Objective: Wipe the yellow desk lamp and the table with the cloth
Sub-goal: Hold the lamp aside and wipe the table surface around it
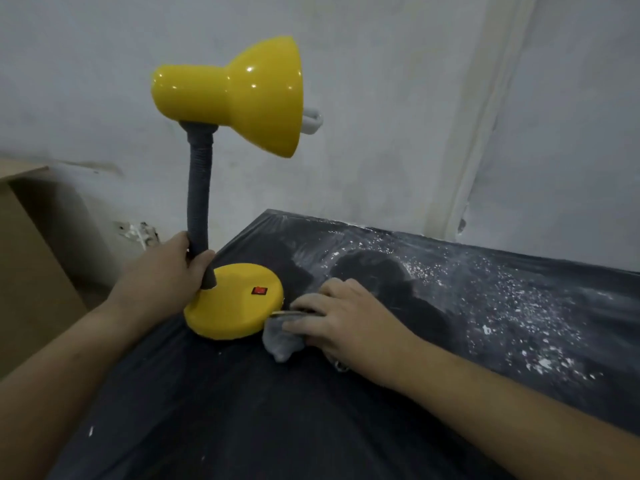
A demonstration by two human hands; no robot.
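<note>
Head view, items as seen:

1. Glossy yellow desk lamp (256, 98) with a bell-shaped shade, standing upright. Its ribbed grey flexible neck (199, 195) rises from a round yellow base (232, 306) that carries a small red rocker switch (259, 291). A white bulb (313, 121) pokes out of the shade's mouth. The shade sits high above the left hand, and the base lies between the two hands.
2. Left hand (162, 271): fingers and thumb are wrapped round the lowest part of the neck, just above the base, in a firm grip.
3. Right hand (349, 317): palm down, with the knuckles raised. The fingers are bent over a bunched grey cloth (280, 344) and hold it pressed to the surface. The fingertips touch the base's rim.
4. The grey cloth lies mostly under the right hand. A wad of it shows at the thumb side, just beside the base.
5. Dark sheet-covered surface (242, 410) bears the lamp, the cloth and both forearms. Beyond and outward of the right hand it is strewn with white flakes and dust (502, 306).
6. Brown cardboard box (27, 271), well outward of the left hand.
7. Pale grey wall (381, 98), beyond both hands.
</note>
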